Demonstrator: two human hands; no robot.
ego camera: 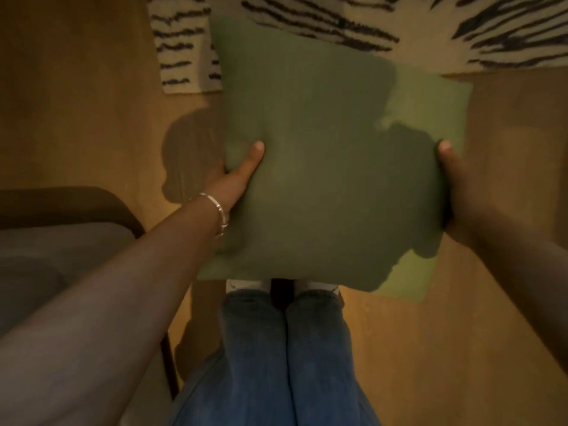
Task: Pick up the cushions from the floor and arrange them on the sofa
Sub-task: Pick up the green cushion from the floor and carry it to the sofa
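The person's left forearm [101, 302] fills the lower left of the view, nearest the camera, running up to a wrist that wears a thin silver bracelet [219, 213]. Between the arms, two legs in blue jeans [285, 348] point down to white shoes [246, 285], whose toes show just under the cushion's near edge.

The left hand [236, 176] grips the left edge of a green square cushion [332, 179]. Its thumb lies pressed flat on the top face; the other fingers wrap under the cushion and are hidden, so their spread cannot be told. The right hand [451, 186] clamps the opposite edge in the same way, with the thumb tip showing at the rim and the rest of the fingers out of sight behind the fabric. This hand is blurred.

The cushion is held flat between both hands, above the wooden floor [430, 348] and in front of the legs. Its far corner overlaps a cream rug with black zebra-like stripes [338, 23]. A shadow falls over most of the cushion's face, leaving the right side and the near right corner lighter.

At the left edge sits part of a grey upholstered seat with a dark rounded frame [61, 235], well apart from the cushion. No writing, brand or label can be read on the cushion, the clothing or the rug.
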